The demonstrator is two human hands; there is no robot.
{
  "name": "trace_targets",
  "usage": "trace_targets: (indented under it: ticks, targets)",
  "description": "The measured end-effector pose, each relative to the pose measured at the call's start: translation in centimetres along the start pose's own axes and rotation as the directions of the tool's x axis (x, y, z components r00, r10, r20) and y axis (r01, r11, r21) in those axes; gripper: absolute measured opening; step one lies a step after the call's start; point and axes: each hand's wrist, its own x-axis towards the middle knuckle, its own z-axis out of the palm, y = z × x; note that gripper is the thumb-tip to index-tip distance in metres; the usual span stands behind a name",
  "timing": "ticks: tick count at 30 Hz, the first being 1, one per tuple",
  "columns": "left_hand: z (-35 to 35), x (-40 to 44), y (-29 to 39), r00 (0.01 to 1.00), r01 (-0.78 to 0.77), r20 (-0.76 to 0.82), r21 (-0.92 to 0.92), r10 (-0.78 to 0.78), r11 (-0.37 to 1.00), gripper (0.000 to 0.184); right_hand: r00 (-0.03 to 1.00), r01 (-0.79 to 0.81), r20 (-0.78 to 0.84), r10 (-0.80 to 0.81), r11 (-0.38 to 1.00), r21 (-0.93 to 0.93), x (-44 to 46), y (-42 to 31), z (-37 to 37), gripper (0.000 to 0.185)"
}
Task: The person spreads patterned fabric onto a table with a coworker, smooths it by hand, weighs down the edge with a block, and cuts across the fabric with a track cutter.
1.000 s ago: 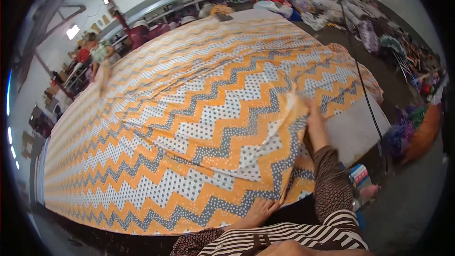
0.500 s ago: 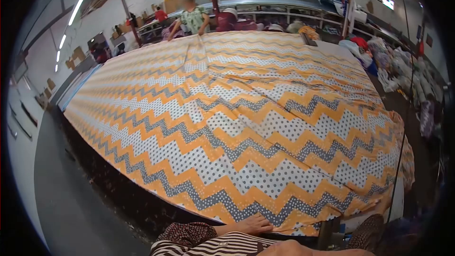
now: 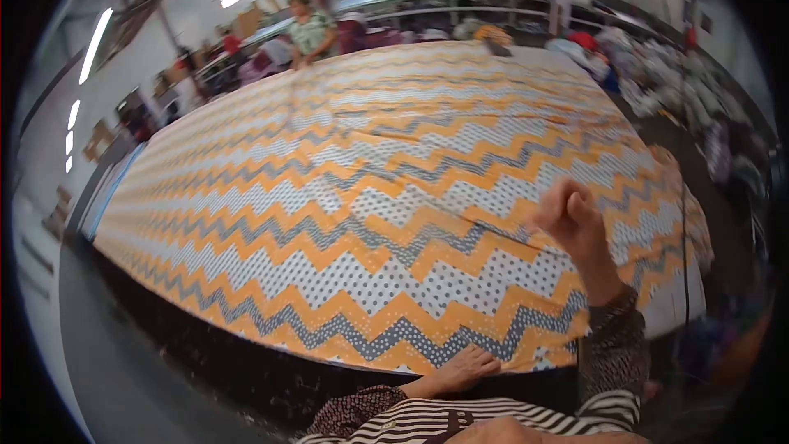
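Observation:
A wide fabric sheet [image 3: 394, 284] with orange, grey and white zigzag bands and dots is spread over a long table. My left hand [image 3: 467, 366] lies flat on its near edge, fingers stretched out. My right hand [image 3: 571, 214] is raised above the right part of the fabric, slightly blurred. Its fingers are curled in, and no cloth hangs from them. Creases and ripples run across the middle and right side of the sheet.
A co-worker [image 3: 312, 33] stands at the far left edge, hands at the fabric. Bagged bundles [image 3: 645, 74] are piled along the right. A thin dark cord [image 3: 685, 197] hangs on the right. A long shelf [image 3: 444, 12] runs along the back.
My right hand has risen from the lower right fabric edge to above the sheet. The right near corner has shifted, baring pale table surface. The co-worker's raised cloth is lower.

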Motion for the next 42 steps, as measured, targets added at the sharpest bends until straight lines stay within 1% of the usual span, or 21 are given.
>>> trace_targets:
  ticks: [2, 3, 4, 8, 9, 11, 16, 18, 21, 22, 24, 26, 28, 29, 31, 33, 34, 35, 38, 39, 42]
  targets:
    - [0.0, 0.1, -0.1, 0.999, 0.03, -0.04, 0.082, -0.027, 0.996, 0.026, 0.933, 0.081, 0.319, -0.166, 0.961, 0.266, 1.1, -2.5, 7.2, 0.037]
    - [1.0, -0.2, -0.5, 0.999, 0.039, -0.023, 0.126, -0.036, 0.991, 0.029, 0.826, 0.1, 0.485, -0.286, 0.922, 0.374, 1.7, -4.0, 9.9, 0.037]
    - [1.7, -0.3, -0.8, 1.0, 0.003, 0.002, 0.107, -0.003, 0.994, 0.029, 0.771, 0.161, 0.53, -0.353, 0.913, 0.375, 2.2, -5.6, 12.0, 0.034]
    - [-1.9, 0.2, 0.6, 0.969, -0.032, -0.237, -0.413, -0.073, 0.91, 0.029, 0.726, 0.204, 0.516, -0.455, 0.859, 0.47, -0.2, -11.2, 17.4, 0.02]
    - [-3.0, 0.9, 1.0, 0.997, 0.083, 0.021, -0.209, -0.08, 0.974, 0.029, 0.701, 0.192, 0.54, -0.466, 0.852, 0.486, -0.8, -12.1, 17.9, 0.019]
    - [-2.4, 0.4, 1.1, 0.998, 0.015, -0.054, 0.077, -0.011, 0.997, 0.032, 0.761, 0.348, 0.384, -0.523, 0.829, 0.438, -4.0, -13.2, 20.4, 0.023]
    - [0.8, -0.2, -0.5, 0.997, -0.014, -0.077, 0.102, 0.022, 0.995, 0.032, 0.753, 0.588, 0.132, -0.645, 0.749, 0.307, -10.8, -13.9, 24.7, 0.032]
    - [0.9, -0.3, -0.6, 0.999, -0.006, -0.044, 0.099, 0.011, 0.995, 0.039, 0.694, 0.616, 0.371, -0.618, 0.775, 0.139, -13.3, -14.3, 24.4, 0.014]
    - [0.7, -0.2, -0.3, 1.0, 0.018, 0.0, 0.12, -0.018, 0.993, 0.04, 0.628, 0.647, 0.591, -0.506, 0.762, -0.035, -16.9, -17.4, 22.8, 0.029]
    - [0.8, -0.3, -0.4, 1.0, 0.013, -0.003, 0.117, -0.013, 0.993, 0.04, 0.746, 0.426, 0.63, -0.217, 0.882, -0.202, -17.8, -19.7, 21.7, 0.018]
    - [1.2, -0.2, -0.7, 0.998, -0.006, -0.057, 0.135, 0.013, 0.991, 0.029, 0.854, 0.205, 0.517, 0.051, 0.881, -0.425, -21.9, -23.1, 18.9, 0.028]
    - [0.8, -0.1, -0.5, 1.0, 0.008, -0.01, 0.132, -0.007, 0.991, 0.036, 0.969, 0.224, 0.205, -0.14, 0.847, -0.481, -28.0, -25.0, 14.2, 0.023]
    - [0.4, 0.0, -0.1, 0.999, 0.019, 0.045, 0.126, -0.024, 0.992, 0.043, 0.839, 0.125, -0.349, -0.417, 0.773, -0.622, -33.1, -24.3, 7.5, 0.02]
    - [0.3, 0.1, 0.0, 0.997, 0.031, 0.06, 0.13, -0.039, 0.991, 0.045, 0.614, -0.046, -0.528, -0.587, 0.641, -0.766, -33.8, -23.0, 4.1, 0.015]
    - [0.0, 0.5, 0.6, 0.996, 0.057, 0.056, 0.131, -0.065, 0.99, 0.048, 0.271, -0.452, -0.795, -0.543, 0.657, -0.603, -34.7, -21.5, -3.0, 0.01]
    - [0.2, 0.7, 1.0, 0.994, 0.076, 0.066, 0.148, -0.087, 0.986, 0.048, 0.291, -0.503, -0.887, -0.358, 0.732, -0.46, -39.8, -16.8, -12.0, 0.013]
    - [0.4, 0.8, 1.2, 0.991, 0.107, 0.06, 0.163, -0.118, 0.981, 0.048, 0.157, -0.628, -0.941, -0.299, 0.705, -0.329, -40.0, -14.0, -13.9, 0.015]
    - [0.7, 0.7, 1.5, 0.991, 0.101, 0.071, 0.17, -0.115, 0.98, 0.048, 0.146, -0.638, -0.981, -0.131, 0.745, -0.195, -41.6, -10.8, -17.6, 0.016]
    - [1.4, 0.9, 2.1, 0.985, 0.168, -0.005, 0.251, -0.173, 0.953, 0.048, 0.083, -0.866, -0.987, 0.141, 0.499, -0.001, -40.6, -4.3, -22.9, 0.026]
    - [1.5, 0.9, 2.4, 0.974, 0.224, -0.015, 0.239, -0.227, 0.945, 0.048, 0.188, -0.919, -0.982, 0.012, 0.354, -0.171, -39.4, -3.4, -22.6, 0.03]
    - [1.2, 1.0, 2.3, 0.959, 0.282, -0.024, 0.21, -0.283, 0.936, 0.048, 0.317, -0.94, -0.945, -0.086, 0.101, -0.325, -36.5, -1.0, -23.3, 0.034]
